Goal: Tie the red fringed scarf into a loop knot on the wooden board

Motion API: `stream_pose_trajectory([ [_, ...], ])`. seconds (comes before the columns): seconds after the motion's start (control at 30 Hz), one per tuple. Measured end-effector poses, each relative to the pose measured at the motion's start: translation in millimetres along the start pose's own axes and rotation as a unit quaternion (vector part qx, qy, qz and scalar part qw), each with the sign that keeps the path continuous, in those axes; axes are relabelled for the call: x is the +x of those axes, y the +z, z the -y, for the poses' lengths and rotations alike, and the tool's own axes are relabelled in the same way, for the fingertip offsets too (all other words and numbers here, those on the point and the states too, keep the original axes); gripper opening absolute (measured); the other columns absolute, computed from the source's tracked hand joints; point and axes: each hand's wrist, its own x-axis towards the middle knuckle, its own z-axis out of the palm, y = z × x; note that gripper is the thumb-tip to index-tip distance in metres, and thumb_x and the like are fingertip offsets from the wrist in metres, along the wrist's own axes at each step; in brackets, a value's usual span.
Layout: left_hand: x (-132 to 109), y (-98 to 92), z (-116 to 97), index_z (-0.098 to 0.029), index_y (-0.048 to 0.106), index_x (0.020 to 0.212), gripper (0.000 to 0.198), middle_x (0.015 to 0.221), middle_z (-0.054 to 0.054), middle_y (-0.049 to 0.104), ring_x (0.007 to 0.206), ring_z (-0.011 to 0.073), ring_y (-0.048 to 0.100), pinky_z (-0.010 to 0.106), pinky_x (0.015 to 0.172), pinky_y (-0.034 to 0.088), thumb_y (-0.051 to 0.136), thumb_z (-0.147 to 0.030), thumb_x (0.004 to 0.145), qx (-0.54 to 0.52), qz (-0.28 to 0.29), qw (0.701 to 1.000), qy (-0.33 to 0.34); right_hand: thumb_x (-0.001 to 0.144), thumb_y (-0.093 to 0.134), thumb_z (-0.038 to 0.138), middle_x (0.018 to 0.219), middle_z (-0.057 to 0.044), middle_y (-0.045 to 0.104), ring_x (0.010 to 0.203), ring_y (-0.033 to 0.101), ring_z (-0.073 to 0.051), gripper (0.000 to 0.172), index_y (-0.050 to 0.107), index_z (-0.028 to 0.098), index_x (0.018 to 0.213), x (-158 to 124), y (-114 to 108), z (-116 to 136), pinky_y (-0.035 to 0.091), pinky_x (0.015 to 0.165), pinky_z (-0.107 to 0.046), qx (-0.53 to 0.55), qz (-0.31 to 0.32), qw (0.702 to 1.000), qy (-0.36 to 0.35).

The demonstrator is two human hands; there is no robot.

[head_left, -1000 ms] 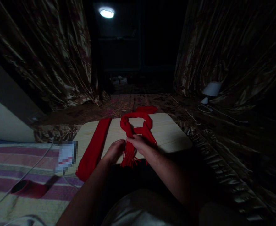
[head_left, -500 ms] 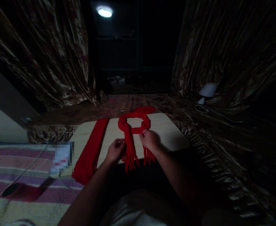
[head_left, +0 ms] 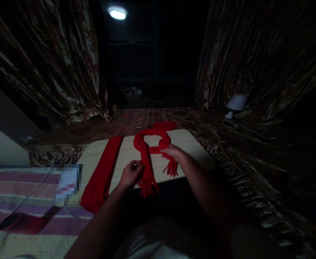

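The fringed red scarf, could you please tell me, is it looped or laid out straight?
Looped: the scarf forms a ring on the pale board, with two fringed ends on the near side.

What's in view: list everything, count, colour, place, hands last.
Looped scarf: 1, red, fringed, board's middle
Folded cloth: 1, red, board's left
Far cloth: 1, red, behind loop
Board: 1, pale wood, centre
Round light: 1, white, top
Curtains: 2, brown-gold, either side
Patterned cover: 1, brown, beyond board
Lamp: 1, white, corded, right
Striped bedding: 1, multicoloured, lower left
Cylinder: 1, red, on bedding
Pixelated item: 1, whitish, board's left
Cables: 2+, pale, on bedding
Forearms: 2, bare, lower foreground
Left hand: 1, bare, at scarf's left end
Right hand: 1, bare, holding scarf's right end
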Motion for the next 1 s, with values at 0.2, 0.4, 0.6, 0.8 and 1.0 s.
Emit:
stream_pose_trajectory([
  [0.2, 1.3, 0.0, 1.6, -0.016, 0.063, 0.095, 0.053, 0.072, 0.004, 0.069, 0.047, 0.012, 0.056, 0.023, 0.044, 0.042, 0.079, -0.055, 0.064, 0.008, 0.011, 1.0, 0.016, 0.066, 0.078, 0.007, 0.099, -0.008, 0.075, 0.087, 0.07, -0.023, 0.056, 0.066, 0.016, 0.12, -28.1, -19.4, 22.5, 0.054, 0.076, -0.028, -0.242, 0.023, 0.969, -0.054],
  [0.4, 3.0, -3.7, 8.6, -0.016, 0.063, 0.098, 0.053, 0.073, 0.005, 0.07, 0.048, 0.0123, 0.057, 0.023, 0.045, 0.042, 0.077, -0.057, 0.067, 0.034, 0.02, 0.999, 0.024, 0.074, 0.069, 0.01, 0.12, -0.013, 0.07, 0.101, 0.068, -0.025, 0.055, 0.065, 0.021, 0.129, -66.3, -30.4, 25.9, 0.049, 0.084, -0.029, -0.484, 0.048, 0.851, -0.198],
  [0.6, 9.7, -8.4, 14.7, -0.017, 0.062, 0.098, 0.043, 0.073, 0.004, 0.069, 0.051, 0.0155, 0.06, 0.026, 0.048, 0.044, 0.065, -0.056, 0.078, 0.078, 0.028, 0.996, 0.035, 0.089, 0.063, 0.039, 0.093, -0.004, 0.075, 0.082, 0.069, -0.018, 0.026, 0.07, 0.021, 0.108, -54.5, -43.5, 17.4, 0.047, 0.071, -0.024, -0.378, 0.037, 0.91, -0.164],
  [0.8, 29.7, -24.9, -0.4, -0.019, 0.063, 0.119, 0.036, 0.115, 0.015, 0.07, 0.11, 0.0308, 0.064, 0.041, 0.09, 0.05, 0.052, -0.034, 0.088, 0.447, -0.151, 0.856, 0.21, 0.096, 0.049, 0.028, 0.114, -0.013, 0.069, 0.106, 0.061, -0.024, 0.027, 0.066, 0.015, 0.114, -17.4, -57.7, -14.9, 0.044, 0.091, -0.032, -0.427, -0.203, 0.863, -0.178],
  [1.0, 56.6, -32.6, 7.3, -0.016, 0.06, 0.13, 0.047, 0.134, 0.018, 0.06, 0.126, 0.0349, 0.051, 0.046, 0.103, 0.042, 0.052, -0.037, 0.088, 0.569, -0.104, 0.769, 0.273, 0.091, 0.055, 0.029, 0.126, -0.017, 0.06, 0.118, 0.049, -0.029, 0.039, 0.059, 0.013, 0.126, -19.2, -50.4, -49.1, 0.035, 0.103, -0.039, -0.489, -0.222, 0.818, -0.204],
])
